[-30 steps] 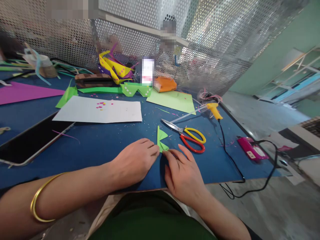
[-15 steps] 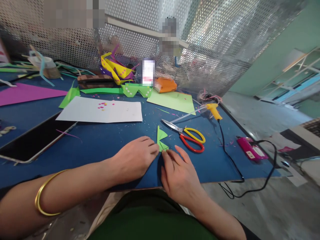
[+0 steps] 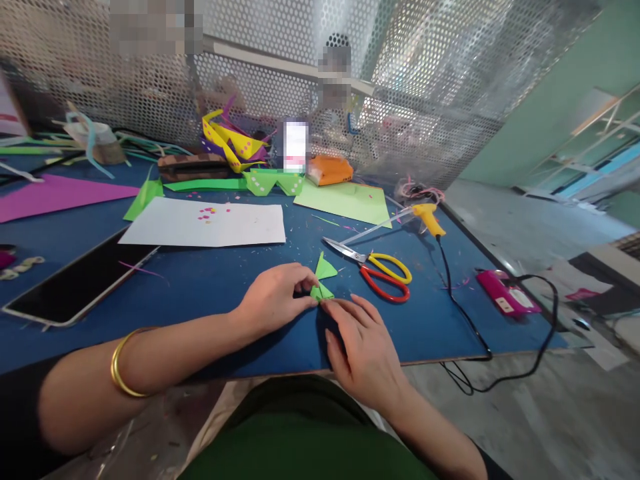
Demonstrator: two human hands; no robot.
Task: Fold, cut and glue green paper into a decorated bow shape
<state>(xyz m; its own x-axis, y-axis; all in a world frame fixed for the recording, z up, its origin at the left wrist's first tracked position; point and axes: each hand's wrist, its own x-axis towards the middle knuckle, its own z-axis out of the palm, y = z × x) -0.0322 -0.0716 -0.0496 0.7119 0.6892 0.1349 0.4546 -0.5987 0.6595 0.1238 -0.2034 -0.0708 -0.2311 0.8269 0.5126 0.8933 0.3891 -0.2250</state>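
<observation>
Paper piece (image 3: 323,280): small, green, folded into points.

Bare blue table (image 3: 210,283) lies open at nine o'clock of the green paper piece (image 3: 323,280). At three o'clock the scissors (image 3: 375,267) block, with the glue gun's cord (image 3: 460,307) beyond.

light: bright, even daylight | shadows: soft | edges: wide-angle bending; some patches pixelated
</observation>
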